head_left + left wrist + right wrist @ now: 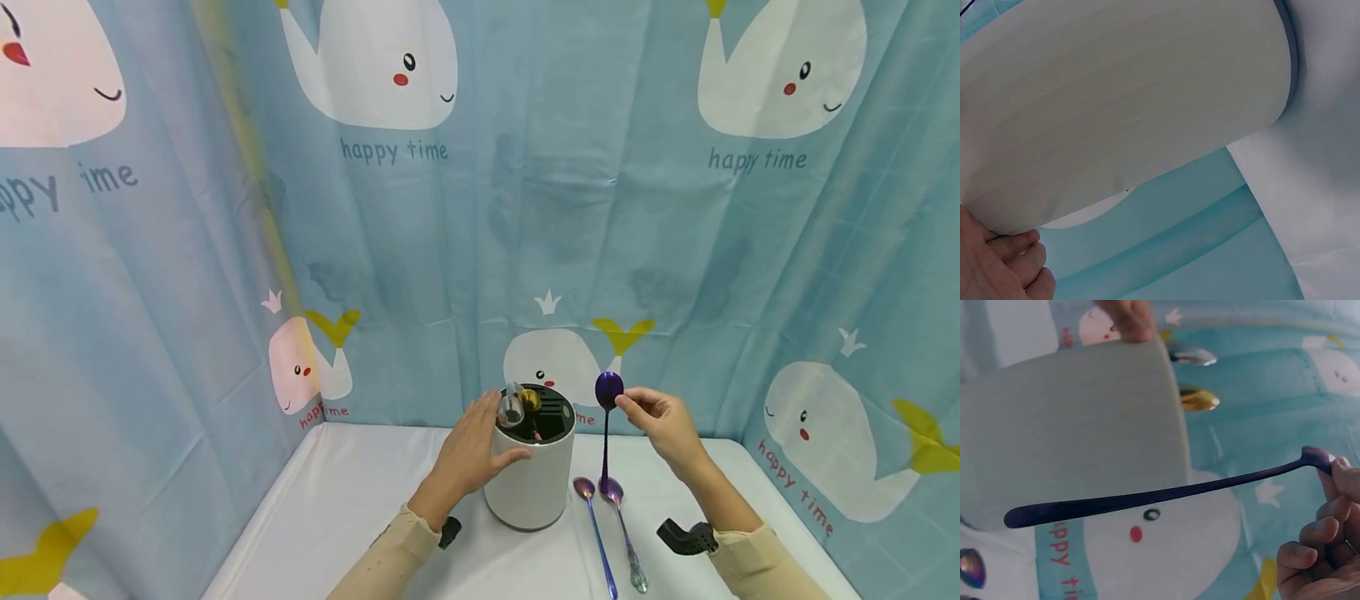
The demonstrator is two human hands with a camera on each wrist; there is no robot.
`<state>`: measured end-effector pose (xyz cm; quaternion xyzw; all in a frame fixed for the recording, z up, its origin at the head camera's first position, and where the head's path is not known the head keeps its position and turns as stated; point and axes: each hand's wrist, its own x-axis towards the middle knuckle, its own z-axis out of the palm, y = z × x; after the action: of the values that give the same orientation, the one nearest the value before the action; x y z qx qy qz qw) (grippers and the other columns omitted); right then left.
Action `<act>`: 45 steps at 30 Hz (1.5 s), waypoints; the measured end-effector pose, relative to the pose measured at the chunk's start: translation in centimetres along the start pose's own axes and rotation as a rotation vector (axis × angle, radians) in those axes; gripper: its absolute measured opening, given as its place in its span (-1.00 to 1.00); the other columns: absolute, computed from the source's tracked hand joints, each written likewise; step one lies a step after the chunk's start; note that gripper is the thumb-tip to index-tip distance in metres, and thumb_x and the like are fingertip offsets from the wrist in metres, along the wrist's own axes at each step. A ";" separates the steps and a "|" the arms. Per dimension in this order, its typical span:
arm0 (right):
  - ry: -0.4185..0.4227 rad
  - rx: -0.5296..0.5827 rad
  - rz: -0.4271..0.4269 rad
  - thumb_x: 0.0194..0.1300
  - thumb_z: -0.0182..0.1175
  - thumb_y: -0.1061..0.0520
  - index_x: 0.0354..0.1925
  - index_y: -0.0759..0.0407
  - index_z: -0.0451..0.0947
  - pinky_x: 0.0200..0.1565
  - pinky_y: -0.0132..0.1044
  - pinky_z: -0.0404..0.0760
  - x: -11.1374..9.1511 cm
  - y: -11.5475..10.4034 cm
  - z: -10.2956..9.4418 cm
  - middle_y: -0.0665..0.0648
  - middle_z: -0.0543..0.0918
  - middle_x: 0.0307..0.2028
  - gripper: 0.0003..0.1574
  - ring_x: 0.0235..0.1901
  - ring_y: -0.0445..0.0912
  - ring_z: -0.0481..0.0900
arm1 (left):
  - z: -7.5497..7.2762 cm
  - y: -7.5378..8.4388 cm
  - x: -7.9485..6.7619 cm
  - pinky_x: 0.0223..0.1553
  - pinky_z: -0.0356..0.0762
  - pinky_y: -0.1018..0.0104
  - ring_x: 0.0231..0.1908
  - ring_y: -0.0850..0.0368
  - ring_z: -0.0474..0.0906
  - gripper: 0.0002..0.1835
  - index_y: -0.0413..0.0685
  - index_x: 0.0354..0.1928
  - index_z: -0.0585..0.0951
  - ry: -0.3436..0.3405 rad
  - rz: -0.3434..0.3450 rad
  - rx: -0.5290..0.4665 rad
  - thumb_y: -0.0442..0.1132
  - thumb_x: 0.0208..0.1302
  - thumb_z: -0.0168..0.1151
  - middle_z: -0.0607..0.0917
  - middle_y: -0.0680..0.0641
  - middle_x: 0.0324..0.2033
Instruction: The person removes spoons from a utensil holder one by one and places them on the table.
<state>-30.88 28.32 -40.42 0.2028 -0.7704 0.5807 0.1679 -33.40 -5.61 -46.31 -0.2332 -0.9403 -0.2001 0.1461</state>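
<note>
A white cylindrical utensil holder (527, 479) with a dark slotted top (553, 415) stands upright on the table. My left hand (471, 446) grips its left side near the rim, thumb across the front. Out of the top stick a silver spoon (511, 411) and a gold spoon (530, 400). To the right of the holder, my right hand (663, 423) pinches a dark purple spoon (609, 390) at the bowl. Its long handle (1141, 499) hangs straight down, bowl uppermost. In the head view the handle's lower end overlaps an iridescent spoon (612, 490) on the table.
Another long-handled iridescent spoon (598, 533) with a blue handle lies on the white tablecloth (360, 492), between the holder and the ornate-handled one. Blue whale-print curtains (405, 250) enclose the table at the back and both sides.
</note>
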 end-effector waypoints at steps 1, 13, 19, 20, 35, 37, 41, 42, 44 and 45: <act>-0.002 -0.005 0.014 0.59 0.26 0.24 -0.05 0.47 0.71 -0.41 -0.36 0.50 -0.3 0.3 -0.1 0.01 0.55 -0.42 -0.75 -0.42 -0.15 0.44 | 0.0 0.0 0.0 0.69 0.02 -0.04 0.68 -0.11 0.02 0.27 -0.15 0.73 0.05 0.000 0.000 -0.002 0.63 0.31 0.11 0.14 -0.14 0.69; -0.008 -0.142 0.247 0.60 0.29 0.03 0.01 0.38 0.75 -0.22 -0.37 0.58 -2.3 3.5 -1.8 -0.04 0.62 -0.34 -0.61 -0.28 -0.14 0.49 | -0.1 0.1 0.0 0.69 0.01 -0.01 0.68 -0.11 0.02 0.26 -0.15 0.73 0.03 0.000 0.004 0.004 0.62 0.32 0.10 0.13 -0.15 0.70; -0.016 -0.194 0.405 0.55 0.34 -0.08 0.02 0.33 0.76 -0.32 -0.24 0.37 -3.4 5.4 -2.1 0.01 0.41 -0.47 -0.54 -0.36 -0.13 0.37 | 0.0 0.1 0.0 0.69 0.01 -0.03 0.68 -0.12 0.02 0.27 -0.16 0.73 0.04 0.000 0.004 0.000 0.62 0.31 0.11 0.13 -0.15 0.69; -0.014 -0.201 0.424 0.55 0.35 -0.08 0.03 0.33 0.75 -0.32 -0.24 0.36 -3.5 5.8 -2.1 0.01 0.40 -0.49 -0.53 -0.37 -0.13 0.37 | 0.0 0.1 -0.1 0.69 0.02 -0.04 0.68 -0.13 0.02 0.27 -0.16 0.73 0.04 0.001 0.005 -0.004 0.62 0.31 0.11 0.13 -0.16 0.69; -0.022 -0.159 0.621 0.56 0.32 -0.07 0.11 0.44 0.69 -0.35 -0.27 0.40 -4.7 11.5 -3.3 0.02 0.45 -0.47 -0.44 -0.43 -0.13 0.35 | 0.1 -0.1 0.1 0.69 0.03 -0.05 0.68 -0.13 0.02 0.27 -0.15 0.73 0.03 0.001 0.009 0.004 0.64 0.31 0.07 0.13 -0.15 0.70; -0.029 -0.175 0.633 0.56 0.31 -0.08 0.12 0.46 0.69 -0.34 -0.25 0.42 -4.9 12.2 -3.3 0.02 0.45 -0.47 -0.42 -0.41 -0.13 0.37 | 0.1 -0.1 0.1 0.69 0.03 -0.05 0.68 -0.14 0.03 0.27 -0.16 0.73 0.03 0.003 0.012 0.008 0.63 0.32 0.07 0.13 -0.16 0.69; -0.034 -0.201 0.655 0.56 0.31 -0.09 0.06 0.44 0.72 -0.32 -0.25 0.40 -5.3 13.6 -3.1 0.00 0.43 -0.51 -0.44 -0.43 -0.12 0.37 | 0.1 0.0 0.1 0.69 0.03 -0.05 0.68 -0.13 0.02 0.27 -0.16 0.73 0.03 0.002 0.010 0.009 0.64 0.32 0.07 0.13 -0.16 0.69; -0.035 -0.204 0.654 0.56 0.30 -0.08 0.04 0.44 0.72 -0.33 -0.25 0.39 -5.4 13.9 -3.1 -0.01 0.43 -0.52 -0.45 -0.44 -0.12 0.37 | 0.1 0.0 0.1 0.69 0.02 -0.05 0.68 -0.12 0.02 0.27 -0.15 0.73 0.03 0.001 0.007 0.006 0.64 0.32 0.07 0.13 -0.15 0.69; -0.037 -0.197 0.662 0.56 0.30 -0.06 0.01 0.43 0.73 -0.34 -0.26 0.37 -5.7 14.5 -3.0 -0.02 0.40 -0.55 -0.49 -0.48 -0.13 0.34 | 0.1 0.0 0.1 0.70 0.01 -0.04 0.68 -0.12 0.01 0.27 -0.15 0.73 0.03 -0.001 0.004 0.001 0.64 0.32 0.08 0.13 -0.14 0.70; -0.035 -0.195 0.667 0.55 0.30 -0.05 0.00 0.42 0.74 -0.34 -0.27 0.36 -5.8 14.8 -2.9 -0.02 0.39 -0.57 -0.50 -0.50 -0.14 0.33 | 0.1 0.1 0.0 0.70 0.01 -0.03 0.69 -0.11 0.01 0.27 -0.16 0.73 0.04 -0.001 0.003 -0.004 0.63 0.32 0.09 0.12 -0.14 0.70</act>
<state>-33.34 35.42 -54.73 -0.0673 -0.8488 0.5237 -0.0257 -33.43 -5.51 -46.35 -0.2349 -0.9397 -0.2015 0.1455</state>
